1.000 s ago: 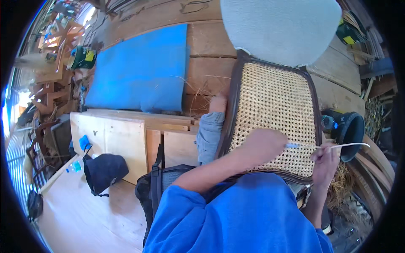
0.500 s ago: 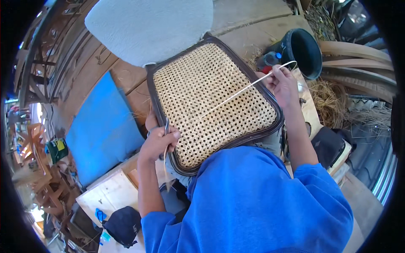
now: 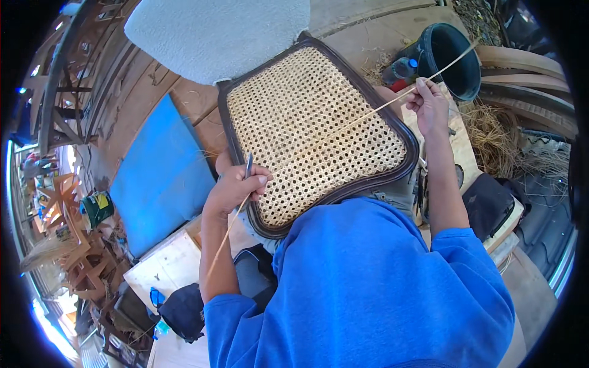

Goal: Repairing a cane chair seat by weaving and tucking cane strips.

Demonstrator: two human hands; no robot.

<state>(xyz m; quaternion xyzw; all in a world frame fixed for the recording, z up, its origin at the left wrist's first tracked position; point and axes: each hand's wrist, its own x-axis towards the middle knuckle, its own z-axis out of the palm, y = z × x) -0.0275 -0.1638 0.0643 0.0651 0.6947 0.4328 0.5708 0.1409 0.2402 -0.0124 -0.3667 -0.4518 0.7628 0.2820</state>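
A woven cane panel (image 3: pixel 307 122) in a dark wooden frame (image 3: pixel 412 142) lies across my lap. My right hand (image 3: pixel 429 110), beyond the panel's right edge, is closed in a pinch on a thin cane strand (image 3: pixel 371 114). The strand slants down over the weave toward the left, and its free end sticks out past my fingers. At the panel's lower left edge, my left hand (image 3: pixel 236 187) is closed around a slim metal tool (image 3: pixel 248 164) whose tip points up; its exact kind is unclear. Another length of cane (image 3: pixel 225 242) hangs below that hand.
A pale fuzzy cushion-like piece (image 3: pixel 218 40) touches the panel's far edge. Left of the panel lies a blue sheet (image 3: pixel 162 178). A dark bucket (image 3: pixel 457 64), a bottle (image 3: pixel 399 72) and a heap of cane scraps (image 3: pixel 488 132) are at right. A black cap (image 3: pixel 181 319) sits lower left.
The strand's end, curled over at my right hand before, now stretches straight out beyond it. My right hand still pinches the strand, and my left still holds the tool. The view has shifted slightly.
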